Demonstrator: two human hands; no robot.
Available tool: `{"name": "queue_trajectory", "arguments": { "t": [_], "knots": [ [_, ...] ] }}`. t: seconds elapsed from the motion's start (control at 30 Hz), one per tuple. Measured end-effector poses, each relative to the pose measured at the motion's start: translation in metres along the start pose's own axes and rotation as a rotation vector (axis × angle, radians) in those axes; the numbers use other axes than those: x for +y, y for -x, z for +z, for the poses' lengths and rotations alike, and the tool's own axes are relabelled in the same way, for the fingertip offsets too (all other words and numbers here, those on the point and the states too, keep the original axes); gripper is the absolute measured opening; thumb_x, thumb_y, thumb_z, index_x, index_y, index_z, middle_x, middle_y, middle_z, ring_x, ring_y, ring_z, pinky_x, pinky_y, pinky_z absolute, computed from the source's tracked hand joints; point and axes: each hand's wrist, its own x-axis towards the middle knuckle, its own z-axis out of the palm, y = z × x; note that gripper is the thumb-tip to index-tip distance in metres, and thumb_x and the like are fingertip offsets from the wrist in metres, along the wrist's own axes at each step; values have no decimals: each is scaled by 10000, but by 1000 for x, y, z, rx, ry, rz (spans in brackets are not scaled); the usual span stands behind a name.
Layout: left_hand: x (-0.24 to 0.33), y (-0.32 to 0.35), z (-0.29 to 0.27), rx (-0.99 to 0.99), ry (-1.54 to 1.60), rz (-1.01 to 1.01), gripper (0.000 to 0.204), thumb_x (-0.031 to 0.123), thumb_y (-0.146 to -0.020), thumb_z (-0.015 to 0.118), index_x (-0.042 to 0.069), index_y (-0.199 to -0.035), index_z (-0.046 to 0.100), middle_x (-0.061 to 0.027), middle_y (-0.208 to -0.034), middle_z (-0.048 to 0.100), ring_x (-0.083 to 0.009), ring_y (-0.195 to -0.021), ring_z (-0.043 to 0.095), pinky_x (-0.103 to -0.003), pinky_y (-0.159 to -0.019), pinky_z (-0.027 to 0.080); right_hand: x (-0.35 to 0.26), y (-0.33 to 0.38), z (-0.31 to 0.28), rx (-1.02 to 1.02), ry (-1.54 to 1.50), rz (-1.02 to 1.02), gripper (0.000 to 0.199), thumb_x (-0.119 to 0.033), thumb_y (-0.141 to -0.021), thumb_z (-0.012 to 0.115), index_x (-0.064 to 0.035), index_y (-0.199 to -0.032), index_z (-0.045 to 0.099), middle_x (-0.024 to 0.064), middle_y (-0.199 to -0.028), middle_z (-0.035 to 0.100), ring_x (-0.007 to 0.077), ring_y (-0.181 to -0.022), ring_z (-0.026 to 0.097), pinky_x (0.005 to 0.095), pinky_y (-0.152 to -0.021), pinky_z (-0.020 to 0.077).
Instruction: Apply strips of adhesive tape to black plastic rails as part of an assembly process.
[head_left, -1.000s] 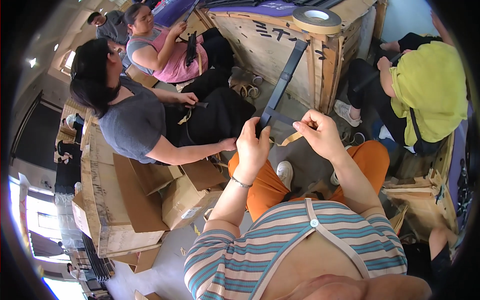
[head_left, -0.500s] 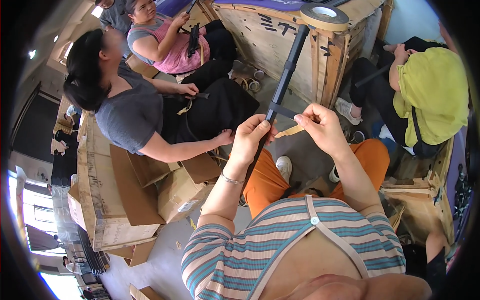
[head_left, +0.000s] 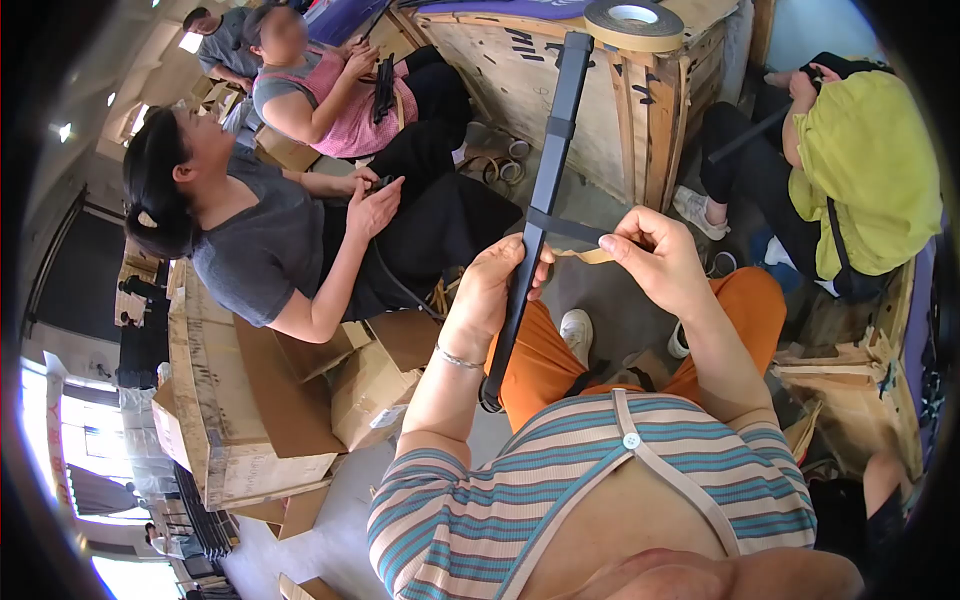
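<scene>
A long black bar (head_left: 551,150) with flat faces slants up and away from my lap. My left hand (head_left: 488,288) is closed around it below the middle, thumb along its near side. A black tape strip (head_left: 572,229) is wound across the bar just above that hand, and its free end stretches right. My right hand (head_left: 655,262) pinches this end between thumb and fingers. Below the strip, a tan backing strip (head_left: 588,256) curls between the hands. Another dark band circles the bar higher up.
A tan tape roll (head_left: 636,42) lies on the wooden crate (head_left: 500,70) ahead. Open cardboard boxes (head_left: 370,385) stand at left. Co-workers sit close by: one in grey (head_left: 265,230), one in pink, one in yellow-green (head_left: 855,170) at right.
The bar has turned, showing a broader face, and its far end has shifted left. My right hand still grips the tape strip. The co-worker in grey has brought both hands together.
</scene>
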Motion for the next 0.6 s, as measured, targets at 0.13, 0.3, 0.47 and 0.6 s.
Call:
{"name": "queue_trajectory", "arguments": {
  "t": [0.13, 0.3, 0.47, 0.6],
  "knots": [
    [-8, -3, -5, 6, 27, 7, 299, 305, -923, 425, 29, -921, 539, -35, -666, 515, -86, -533, 446, -203, -457, 370, -7, 5, 2, 0, 52, -52, 173, -106, -812, 643, -16, -713, 533, 7, -625, 564, 28, -559, 449, 200, -497, 340],
    [-16, -8, 3, -5, 126, 152, 243, 253, -852, 604, 51, -924, 491, -27, -586, 442, -75, -449, 394, -163, -323, 265, -9, 10, 1, 46, 98, -106, 190, -110, -800, 654, -17, -704, 519, 8, -577, 508, 44, -528, 410, 219, -484, 326],
    [-18, -3, -6, -192, 283, 37, 312, 319, -853, 591, 27, -912, 499, -28, -565, 412, -80, -432, 375, -171, -315, 262, -6, 12, 2, 43, 56, -74, 222, -106, -784, 667, -22, -679, 490, 3, -548, 433, 62, -514, 362, 242, -473, 305],
    [-17, 0, -4, -176, 289, -33, 378, 419, -846, 561, 44, -889, 536, -22, -527, 423, -76, -347, 335, -173, -273, 239, -4, 11, 1, 48, 79, -128, 230, -104, -782, 668, -22, -674, 483, 2, -551, 418, 71, -515, 347, 246, -474, 298]
  ]
}}
